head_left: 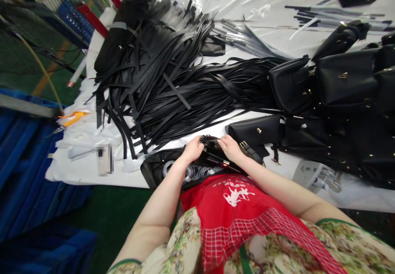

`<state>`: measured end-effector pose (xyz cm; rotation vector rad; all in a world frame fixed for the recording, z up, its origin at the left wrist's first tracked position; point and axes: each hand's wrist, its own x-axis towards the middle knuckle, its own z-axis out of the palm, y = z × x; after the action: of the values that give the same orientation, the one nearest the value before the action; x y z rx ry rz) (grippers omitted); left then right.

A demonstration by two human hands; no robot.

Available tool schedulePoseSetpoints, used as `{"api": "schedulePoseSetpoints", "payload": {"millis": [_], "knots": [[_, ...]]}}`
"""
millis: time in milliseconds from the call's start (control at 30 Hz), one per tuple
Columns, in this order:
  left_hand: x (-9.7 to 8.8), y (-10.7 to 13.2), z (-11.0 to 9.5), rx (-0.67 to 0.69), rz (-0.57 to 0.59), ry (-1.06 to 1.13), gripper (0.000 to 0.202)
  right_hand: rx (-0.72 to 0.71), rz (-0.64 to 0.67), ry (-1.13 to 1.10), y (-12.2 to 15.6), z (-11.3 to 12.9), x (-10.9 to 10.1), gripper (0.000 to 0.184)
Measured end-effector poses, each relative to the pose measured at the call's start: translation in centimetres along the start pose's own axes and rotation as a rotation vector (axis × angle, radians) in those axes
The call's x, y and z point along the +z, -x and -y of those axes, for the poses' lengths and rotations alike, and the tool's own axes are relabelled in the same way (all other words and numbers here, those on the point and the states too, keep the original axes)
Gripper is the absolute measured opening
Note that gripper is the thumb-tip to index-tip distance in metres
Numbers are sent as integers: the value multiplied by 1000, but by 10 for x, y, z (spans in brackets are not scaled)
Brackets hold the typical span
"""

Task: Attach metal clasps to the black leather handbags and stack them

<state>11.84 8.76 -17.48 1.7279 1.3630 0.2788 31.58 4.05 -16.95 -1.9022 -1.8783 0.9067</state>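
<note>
At the table's near edge, both my hands are closed on a black handbag (212, 145). My left hand (194, 149) pinches its top edge at the left, near a small metal fitting. With thumb and fingers together, my right hand (230, 147) grips the same edge further right. A buckled black strap (251, 152) lies just right of that hand. Below the hands, against the red apron, is an open black container (154, 170) with clear rolls (189, 171) inside. My fingers partly cover the bag, so its full shape is hidden.
A big heap of black straps (173, 84) spreads across the table. Several finished-looking black bags (345, 76) are piled at the right. Grey-wrapped strips (247, 39) lie behind. A phone (105, 159) rests at the left, above blue pallets (27, 171) on the floor.
</note>
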Motion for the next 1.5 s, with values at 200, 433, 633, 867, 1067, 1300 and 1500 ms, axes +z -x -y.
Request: {"api": "schedulePoseSetpoints", "payload": {"millis": [200, 433, 633, 867, 1067, 1300, 1500], "knots": [[6, -3, -3, 20, -7, 42, 44, 69, 244, 386, -12, 30, 2, 40], [28, 5, -5, 13, -8, 153, 44, 211, 383, 406, -44, 38, 19, 26], [30, 10, 12, -29, -72, 299, 45, 182, 397, 360, -42, 38, 22, 28], [31, 11, 16, -23, -142, 365, 43, 96, 264, 412, -33, 51, 27, 28], [36, 14, 17, -34, -160, 392, 40, 18, 258, 422, -33, 47, 34, 29], [31, 14, 28, -21, -154, 451, 40, -135, 324, 348, -29, 35, 27, 24], [32, 15, 24, -25, -176, 416, 40, -4, 218, 413, -34, 31, 41, 22]]}}
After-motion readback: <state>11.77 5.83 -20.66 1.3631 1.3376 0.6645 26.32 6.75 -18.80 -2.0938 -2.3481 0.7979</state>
